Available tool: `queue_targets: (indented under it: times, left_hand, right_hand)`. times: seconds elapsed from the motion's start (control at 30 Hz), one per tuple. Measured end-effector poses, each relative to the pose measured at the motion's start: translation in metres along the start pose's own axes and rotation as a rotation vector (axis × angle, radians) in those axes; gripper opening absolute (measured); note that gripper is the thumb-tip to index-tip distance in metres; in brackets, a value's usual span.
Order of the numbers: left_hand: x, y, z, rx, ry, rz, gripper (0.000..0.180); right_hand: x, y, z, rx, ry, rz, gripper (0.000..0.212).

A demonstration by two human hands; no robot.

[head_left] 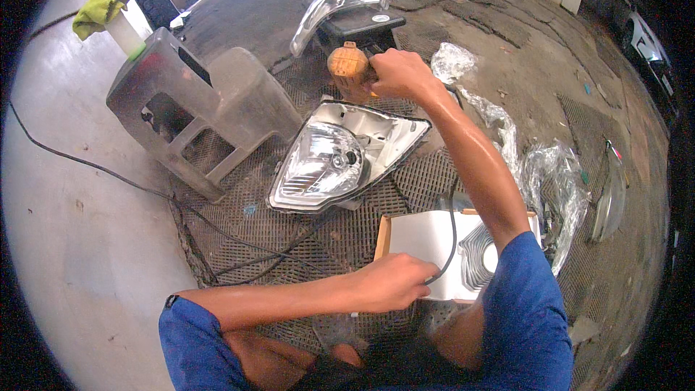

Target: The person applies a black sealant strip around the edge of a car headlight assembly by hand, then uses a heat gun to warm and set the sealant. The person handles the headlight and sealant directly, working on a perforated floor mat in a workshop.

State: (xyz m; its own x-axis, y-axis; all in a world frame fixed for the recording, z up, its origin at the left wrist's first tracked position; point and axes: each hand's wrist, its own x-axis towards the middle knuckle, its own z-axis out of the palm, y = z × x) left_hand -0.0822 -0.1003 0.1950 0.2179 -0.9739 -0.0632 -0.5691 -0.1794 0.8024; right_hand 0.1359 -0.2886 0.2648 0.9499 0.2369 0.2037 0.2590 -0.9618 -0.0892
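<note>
My right hand is stretched out ahead, its fingers closed on the side of an orange, round-topped power tool; its exact kind I cannot make out. A black cord runs down past my right forearm to my left hand, which is closed around it near my knees. Between the hands and to the left, a car headlight housing with a shiny reflector lies on the perforated mat. An open cardboard box with a white inside sits beside my left hand. It holds a grey, ribbed coil-like piece.
A clear headlight lens rests against a black stool beyond the tool. At left stands a grey plastic stool. Crumpled clear plastic lies at right, near another clear curved piece. Black cables cross the floor.
</note>
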Motion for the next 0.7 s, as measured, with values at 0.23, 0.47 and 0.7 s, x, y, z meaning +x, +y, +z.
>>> queue_targets:
  times: [0.23, 0.47, 0.7]
  left_hand:
    - [0.001, 0.002, -0.001, 0.029, -0.006, -0.019, 0.024]
    - [-0.011, -0.001, -0.003, -0.013, 0.054, -0.042, 0.025]
    - [-0.025, -0.003, -0.009, -0.036, 0.062, -0.089, 0.025]
  right_hand:
    - [0.004, 0.006, 0.009, -0.003, 0.019, -0.008, 0.041]
    - [0.026, -0.015, 0.020, 0.024, 0.054, -0.055, 0.040]
    - [0.045, -0.044, 0.032, 0.052, 0.088, -0.081, 0.040]
